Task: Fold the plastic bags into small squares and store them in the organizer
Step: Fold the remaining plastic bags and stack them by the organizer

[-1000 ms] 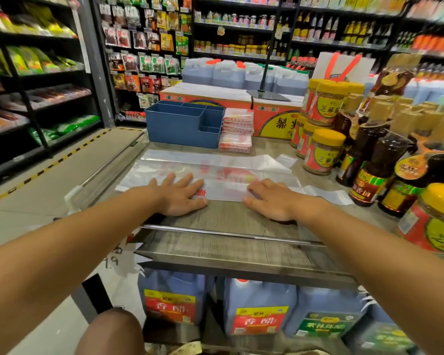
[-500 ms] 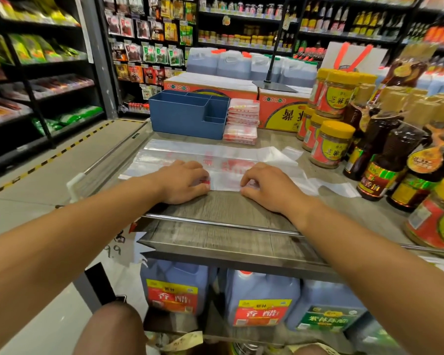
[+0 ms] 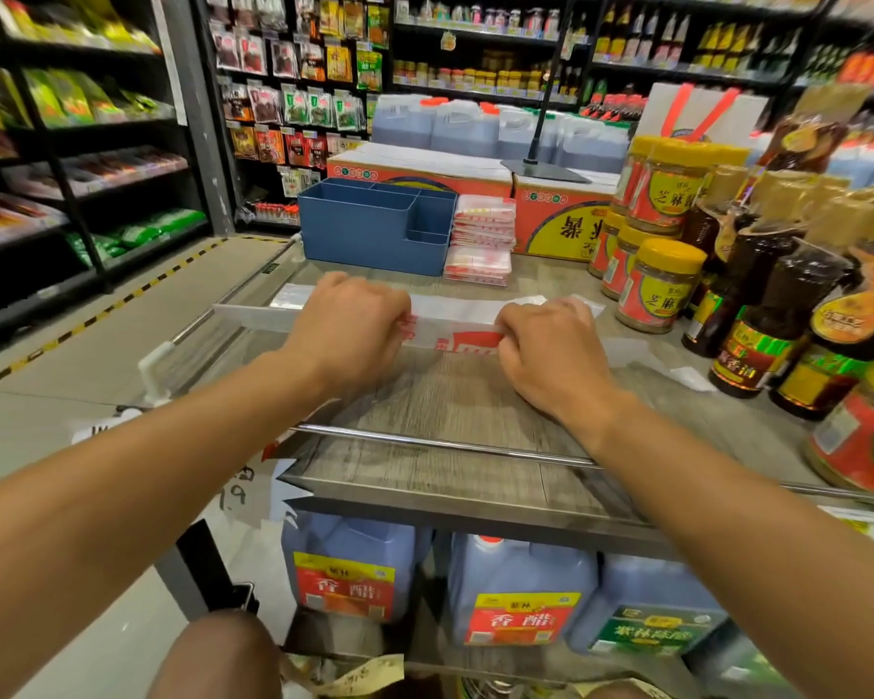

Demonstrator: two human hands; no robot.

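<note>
Head view, nearest first: your two bare forearms reach over the metal rail at the front edge of the wooden shelf. Your left hand and right hand sit side by side on the plastic bag, fingers curled down and pinching its near edge, which is lifted off the shelf and turned away from you. Between your fingers the bag shows red print; it runs as a long clear strip past your left knuckles to the shelf's left edge, and past your right knuckles toward the jars. Just beyond your fingertips stands the blue organizer, with a stack of folded bags touching its right side. Right of your right hand are yellow-lidded jars and dark sauce bottles. Behind the organizer sit red and yellow cartons, then large jugs and store shelving.
</note>
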